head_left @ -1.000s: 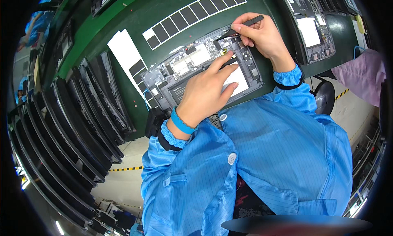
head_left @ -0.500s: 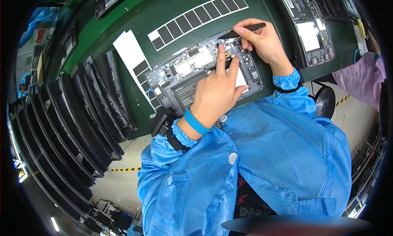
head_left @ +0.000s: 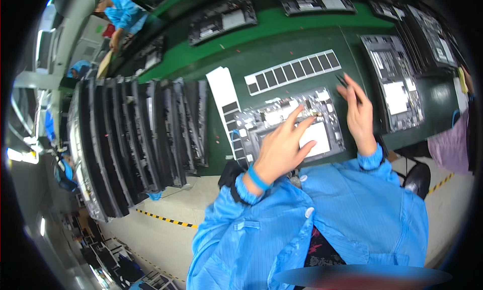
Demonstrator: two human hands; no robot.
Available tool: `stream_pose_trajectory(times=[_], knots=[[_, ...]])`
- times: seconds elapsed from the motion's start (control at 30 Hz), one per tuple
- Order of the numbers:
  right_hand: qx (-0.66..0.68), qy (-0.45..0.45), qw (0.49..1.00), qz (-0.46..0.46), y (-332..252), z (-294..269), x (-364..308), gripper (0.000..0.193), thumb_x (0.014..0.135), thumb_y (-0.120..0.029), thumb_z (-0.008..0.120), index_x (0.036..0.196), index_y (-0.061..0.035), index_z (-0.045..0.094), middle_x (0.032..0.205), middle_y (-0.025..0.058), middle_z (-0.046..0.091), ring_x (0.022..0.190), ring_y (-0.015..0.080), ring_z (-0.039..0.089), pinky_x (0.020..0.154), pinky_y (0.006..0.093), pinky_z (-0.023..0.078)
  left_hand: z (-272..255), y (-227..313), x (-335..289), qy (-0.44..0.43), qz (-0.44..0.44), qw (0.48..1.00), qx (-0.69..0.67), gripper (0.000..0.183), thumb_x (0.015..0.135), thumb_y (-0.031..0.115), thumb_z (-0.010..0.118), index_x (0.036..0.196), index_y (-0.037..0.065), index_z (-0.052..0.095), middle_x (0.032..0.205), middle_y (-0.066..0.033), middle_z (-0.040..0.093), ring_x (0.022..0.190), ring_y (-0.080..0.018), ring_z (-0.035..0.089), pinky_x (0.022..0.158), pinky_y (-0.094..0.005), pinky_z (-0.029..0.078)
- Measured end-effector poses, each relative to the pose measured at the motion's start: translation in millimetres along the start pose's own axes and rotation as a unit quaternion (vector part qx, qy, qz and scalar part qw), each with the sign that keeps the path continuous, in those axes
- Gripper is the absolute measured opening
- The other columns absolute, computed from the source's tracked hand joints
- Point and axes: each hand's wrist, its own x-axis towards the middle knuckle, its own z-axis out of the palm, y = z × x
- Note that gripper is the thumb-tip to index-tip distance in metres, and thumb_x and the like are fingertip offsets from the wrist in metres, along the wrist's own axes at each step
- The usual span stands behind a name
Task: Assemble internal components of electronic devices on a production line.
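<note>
An opened laptop base (head_left: 333, 123) lies before me with its circuit board bared and a white rectangle (head_left: 317, 139) at its lower right. My left hand (head_left: 282, 148) rests over it, fingers spread, the fingertips at the board and nothing held. The hand hides much of the battery side. Just past the base's right edge is my right hand (head_left: 359, 116), raised off the board. Slim black tweezers (head_left: 341, 80) stick out between its thumb and fingers, partly hidden by them.
A strip of black pads (head_left: 294, 72) lies beyond the laptop, and white sheets (head_left: 221, 86) at its left. Several laptop shells (head_left: 146, 134) stand in a row on the left. Another opened base (head_left: 395, 83) lies to the right. A co-worker's sleeve (head_left: 447, 151) shows at far right.
My right hand has drawn back from the board to the right, the tweezers still in it. My left hand stays on the laptop. The view has shifted, showing more of the bench's far side.
</note>
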Motion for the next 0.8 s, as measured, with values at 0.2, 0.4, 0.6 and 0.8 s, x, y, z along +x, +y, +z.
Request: stream_pose_trajectory(times=[0.2,0.4,0.6,0.8], knots=[[-0.308,-0.081,0.938,-0.139,9,-10,-52,0.036,0.096,-0.017,0.052,0.130,-0.0061,0.053,0.130,0.0256,0.052,0.122,0.0430,0.048,0.104,0.0436,0.038,-7,-30,-82,0.163,-0.346,0.922,-0.064,0.050,0.086,0.022,0.068,0.128,0.001,0.050,0.075,-0.0076,0.056,0.065,-0.0151,0.054,0.058,-0.0304,0.045],[0.076,-0.089,0.993,0.003,8,-13,-50,0.046,0.092,-0.001,0.051,0.138,0.0002,0.043,0.141,0.0169,0.045,0.133,0.0275,0.041,0.112,0.0371,0.028,-7,-28,-74,0.169,-0.363,0.868,-0.292,0.033,0.085,0.017,0.068,0.115,0.006,0.061,0.091,-0.0069,0.056,0.078,-0.0115,0.050,0.067,-0.0246,0.047],[0.296,0.026,0.954,0.030,4,-23,-45,0.047,0.097,-0.001,0.047,0.142,-0.0034,0.033,0.147,0.0190,0.036,0.133,0.0230,0.039,0.110,0.0337,0.031,-56,-16,-7,0.188,-0.247,0.913,-0.264,0.032,0.085,0.016,0.067,0.112,0.000,0.061,0.104,-0.0067,0.063,0.080,-0.0113,0.052,0.074,-0.0283,0.050],[0.289,0.094,0.953,-0.006,7,-19,-39,0.050,0.098,-0.007,0.050,0.144,-0.0072,0.030,0.148,0.0169,0.034,0.132,0.0267,0.040,0.110,0.0373,0.036,-104,-75,128,0.190,-0.305,0.877,-0.320,0.046,0.083,0.031,0.071,0.124,0.013,0.060,0.124,-0.0074,0.061,0.110,-0.0213,0.058,0.087,-0.0400,0.049]])
